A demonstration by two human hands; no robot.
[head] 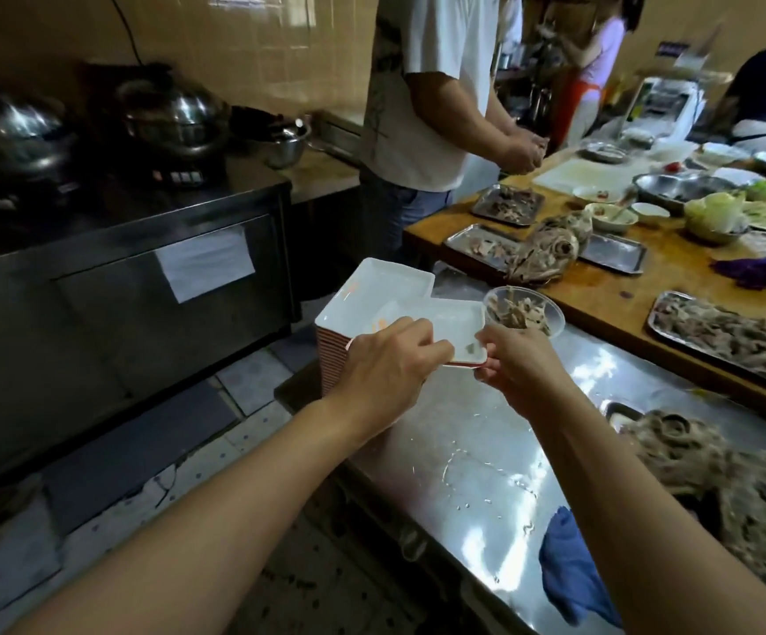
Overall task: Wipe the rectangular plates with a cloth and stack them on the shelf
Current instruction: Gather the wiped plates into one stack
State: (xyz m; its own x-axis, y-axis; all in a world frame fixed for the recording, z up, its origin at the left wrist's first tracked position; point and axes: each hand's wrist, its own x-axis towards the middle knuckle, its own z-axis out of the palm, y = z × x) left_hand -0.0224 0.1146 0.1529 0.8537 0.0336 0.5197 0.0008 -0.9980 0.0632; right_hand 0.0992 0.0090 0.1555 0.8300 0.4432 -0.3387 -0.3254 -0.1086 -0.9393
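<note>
Left hand (385, 359) covers near edge of the plate stack (333, 346); its fingertips hidden, grip unclear. Right hand (516, 368) hides corner of small plate (456, 330). Blue cloth (571, 570) partly behind right forearm. Background people blurred, cut off by top edge. Meat tray (733, 341) cut off right.

Both hands hold white rectangular plate (456, 334) over steel counter (454, 451): left hand (388, 359) grips near edge, right hand (514, 366) pinches corner. Plate stack (339, 355) just left; blue cloth (571, 570) at counter edge.
</note>
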